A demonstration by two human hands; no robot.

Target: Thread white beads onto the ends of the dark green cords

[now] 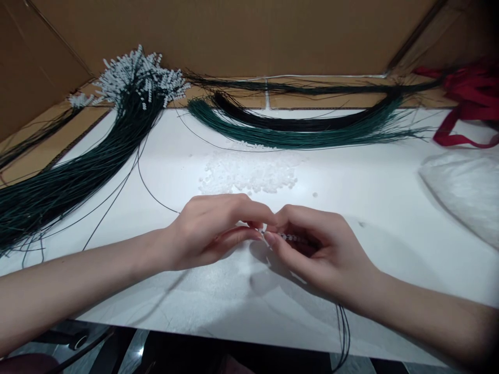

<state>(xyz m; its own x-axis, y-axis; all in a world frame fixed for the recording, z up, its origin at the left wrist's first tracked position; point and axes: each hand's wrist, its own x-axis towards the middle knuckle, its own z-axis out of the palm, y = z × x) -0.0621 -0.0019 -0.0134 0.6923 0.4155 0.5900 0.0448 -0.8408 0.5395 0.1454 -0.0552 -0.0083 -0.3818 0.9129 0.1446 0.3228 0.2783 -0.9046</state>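
White and beaded, one strand [294,238] sits inside the curled right hand [327,239], thumb and finger pinching it near the end; the left hand [212,226] nearly closes there, its hold unclear. Beyond lie one bead heap [249,174] and two curved wire bundles [296,138]. White table [390,208] stretches right to one bag [468,192]; both forearms [97,275] cross the table's front edge [234,338].

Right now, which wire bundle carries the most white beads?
The thick left bundle, topped by a broad white cluster; the thin one beside it has a small clump, the back bundles show none.
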